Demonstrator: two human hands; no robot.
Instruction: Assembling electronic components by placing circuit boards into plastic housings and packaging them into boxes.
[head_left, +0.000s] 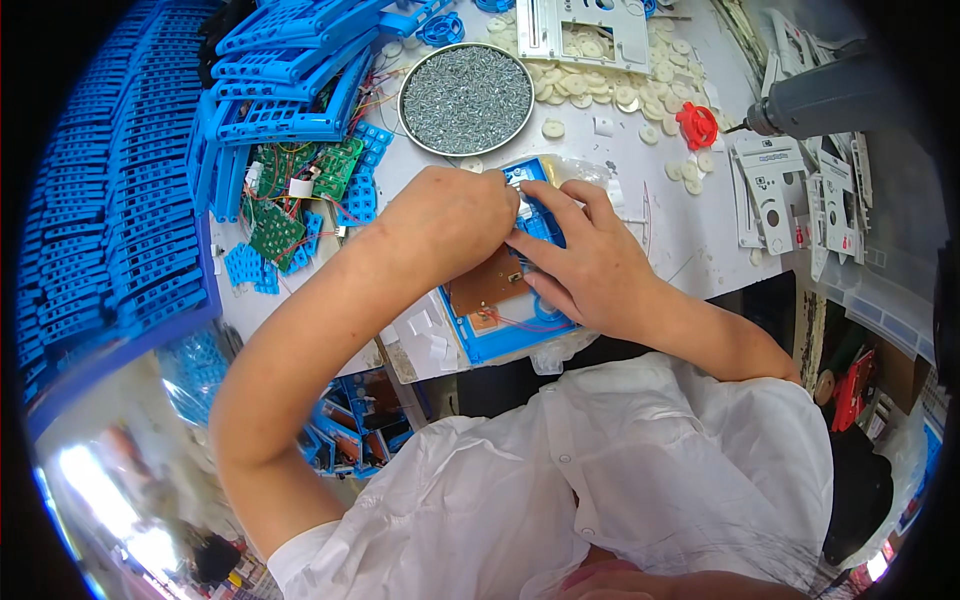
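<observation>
A blue plastic housing [480, 343] lies on the near part of the table. A brown circuit board [487, 285], thin wires and a blue ring sit inside it. My left hand [450, 215] is closed over the housing's upper left part; what its fingertips pinch is hidden. From the other side, my right hand [608, 268] curls its spread fingers and thumb onto the housing, the tips close to my left fingers. A small whitish part shows between the two hands, too covered to name.
A round dish of small metal screws [467, 100] stands beyond my hands. Blue frames [290, 90] and green circuit boards [275, 230] are piled left. White discs [625, 95] lie scattered behind. A red plastic piece [697, 126], a grey power screwdriver [825, 103] and white panels [775, 190] are right.
</observation>
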